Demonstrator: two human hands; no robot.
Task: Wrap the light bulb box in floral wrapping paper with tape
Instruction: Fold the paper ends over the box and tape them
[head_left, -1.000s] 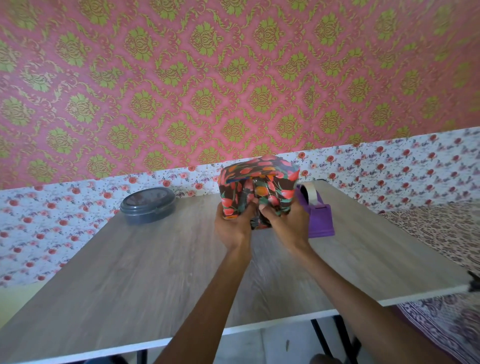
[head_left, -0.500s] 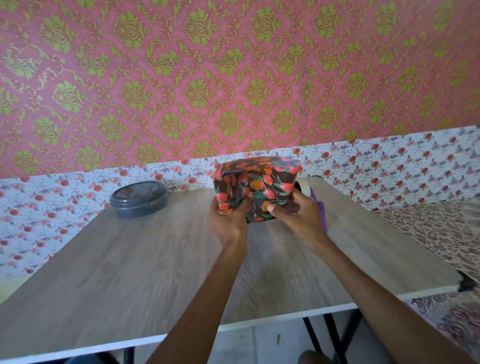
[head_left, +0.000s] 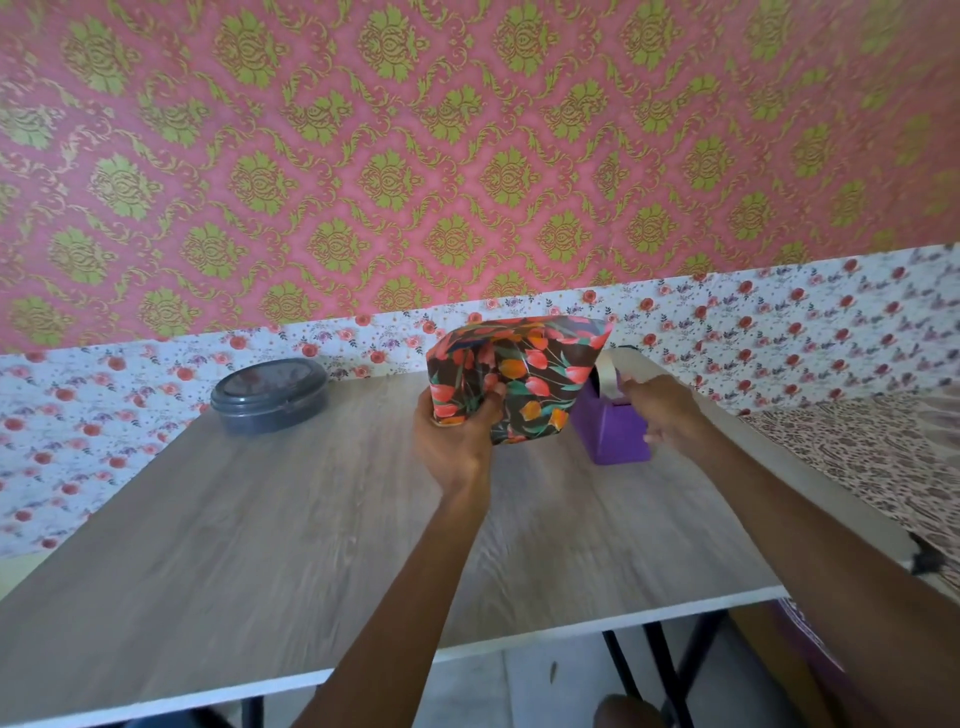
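left hand (head_left: 457, 436): curled round the near left corner of the light bulb box in dark wrapping paper printed with red and orange tulips (head_left: 524, 374), thumb pressed over the gathered end fold.
right hand (head_left: 667, 410): on the right side of the purple plastic tape dispenser (head_left: 608, 439), by its white tape roll (head_left: 605, 375). it is blurred, so whether the fingers pinch any tape cannot be told.
box: held tilted over the far middle of the pale wood-grain table (head_left: 260, 519), just left of the dispenser; contact with either is unclear.
grey round lidded container (head_left: 270, 397): far left, well apart.
hazards, as judged:
- one thumb alone pins the fold, so the paper may spring open or the box may rotate.
- a one-handed pull may drag or tip the unbraced dispenser.
- a loose strip may curl, stick to itself or land crooked on the seam.
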